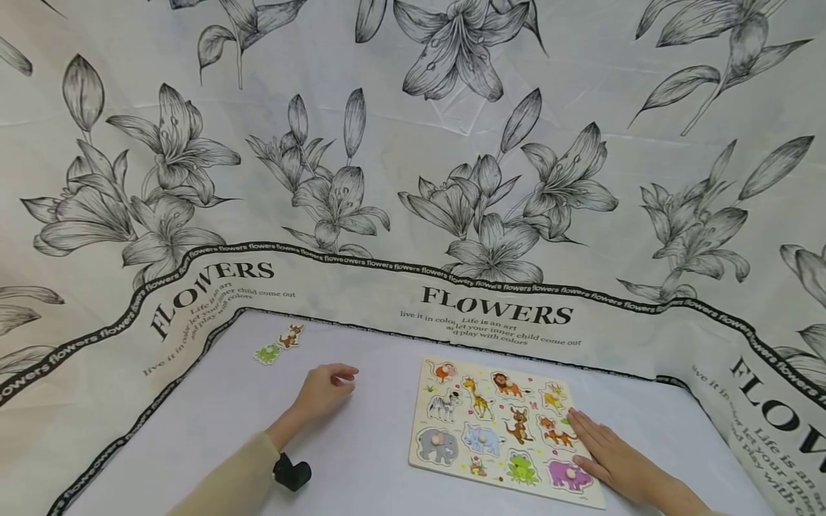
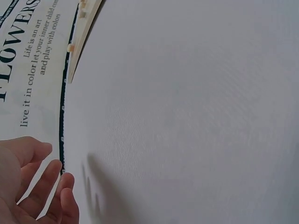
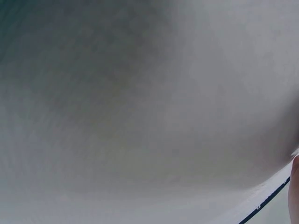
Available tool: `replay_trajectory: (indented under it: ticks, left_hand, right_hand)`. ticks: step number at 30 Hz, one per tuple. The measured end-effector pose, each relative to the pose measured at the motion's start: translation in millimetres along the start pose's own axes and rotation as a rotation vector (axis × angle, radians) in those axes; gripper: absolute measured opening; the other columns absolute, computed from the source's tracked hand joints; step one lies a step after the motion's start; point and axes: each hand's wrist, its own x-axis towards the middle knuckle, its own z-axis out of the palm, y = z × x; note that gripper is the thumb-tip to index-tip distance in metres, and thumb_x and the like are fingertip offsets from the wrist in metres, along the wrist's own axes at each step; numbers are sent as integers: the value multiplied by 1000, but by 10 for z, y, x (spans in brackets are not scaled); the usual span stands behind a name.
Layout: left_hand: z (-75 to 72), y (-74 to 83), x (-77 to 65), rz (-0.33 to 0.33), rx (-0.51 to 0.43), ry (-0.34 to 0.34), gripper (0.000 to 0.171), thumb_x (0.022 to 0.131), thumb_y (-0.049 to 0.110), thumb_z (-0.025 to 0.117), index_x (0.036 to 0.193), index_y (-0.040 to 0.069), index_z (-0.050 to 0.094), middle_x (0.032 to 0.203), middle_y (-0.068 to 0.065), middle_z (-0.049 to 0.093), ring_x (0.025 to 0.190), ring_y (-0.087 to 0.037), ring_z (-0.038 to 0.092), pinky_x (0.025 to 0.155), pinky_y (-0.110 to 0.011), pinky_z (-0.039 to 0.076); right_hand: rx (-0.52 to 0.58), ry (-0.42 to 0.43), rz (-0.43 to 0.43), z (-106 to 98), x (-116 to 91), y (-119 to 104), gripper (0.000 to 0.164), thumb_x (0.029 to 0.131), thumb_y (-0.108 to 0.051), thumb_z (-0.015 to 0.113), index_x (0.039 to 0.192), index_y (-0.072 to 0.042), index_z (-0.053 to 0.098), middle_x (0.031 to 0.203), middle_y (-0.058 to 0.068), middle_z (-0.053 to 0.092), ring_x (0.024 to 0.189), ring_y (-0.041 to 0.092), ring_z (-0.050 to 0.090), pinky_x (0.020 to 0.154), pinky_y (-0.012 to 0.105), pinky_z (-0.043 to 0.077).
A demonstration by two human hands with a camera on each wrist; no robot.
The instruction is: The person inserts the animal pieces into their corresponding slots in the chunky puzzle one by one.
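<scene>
A wooden animal puzzle board [image 1: 464, 466] lies on the white table, with a zebra [image 1: 444, 406], giraffe [image 1: 478, 398], lion [image 1: 508, 385] and several other animals on it. My right hand [image 1: 609, 459] rests along the board's right edge, fingers straight, beside the tiger [image 1: 558, 431] and the purple hippo [image 1: 570, 474]. Left of the board, my left hand [image 1: 327, 390] hovers over the table with loosely bent fingers; the left wrist view shows nothing in its grasp. Beyond it lie two loose pieces, a green frog [image 1: 267, 352] and a brown kangaroo [image 1: 291, 336], side by side.
A black heart-shaped thing [image 1: 292, 473] shows next to the left sleeve [image 1: 239, 480]. White cloth printed with flowers [image 1: 477, 215] rises behind the table, with a black-trimmed lettered band [image 1: 497, 308] along its lower part. The right wrist view shows mostly blurred white surface.
</scene>
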Motion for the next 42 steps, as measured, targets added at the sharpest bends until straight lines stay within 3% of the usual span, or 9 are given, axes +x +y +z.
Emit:
replay_trajectory:
  ticks: [8,17,30,36,42]
  left_hand:
    - [-258,-129,-6,-43,52,20,24,83,4,68,107,7,71,97,-6,72,82,-13,61,71,-25,49]
    - [-535,-347,-38,-37,109,35,24,84,4,66,108,3,70,98,-11,72,83,-16,62,70,-25,47]
    - [-861,-704,7,-59,178,162,26,84,4,64,109,-1,68,99,-18,71,85,-27,65,72,-32,49]
    - [-952,-769,56,-51,220,229,27,83,5,62,108,-2,69,92,-17,71,78,-24,64,66,-29,48]
    - [-1016,-799,124,-55,231,252,25,84,6,61,106,-2,69,90,-16,70,76,-21,62,65,-28,45]
  right_hand:
    - [-1,-16,11,11,6,8,65,98,-37,50,150,-4,28,150,20,37,135,-20,-17,104,1,-15]
    - [7,-27,28,12,17,20,66,98,-39,50,150,-4,28,150,20,37,134,-20,-18,103,1,-16]
    - [10,-27,30,22,14,33,66,98,-38,50,150,-4,28,151,20,36,135,-20,-18,103,1,-16]
    - [11,-14,11,15,1,16,66,98,-36,51,150,-4,27,153,17,34,136,-19,-16,104,1,-14]
    - [20,-2,0,7,-12,0,65,98,-35,51,149,-2,28,156,13,31,136,-19,-15,104,1,-13]
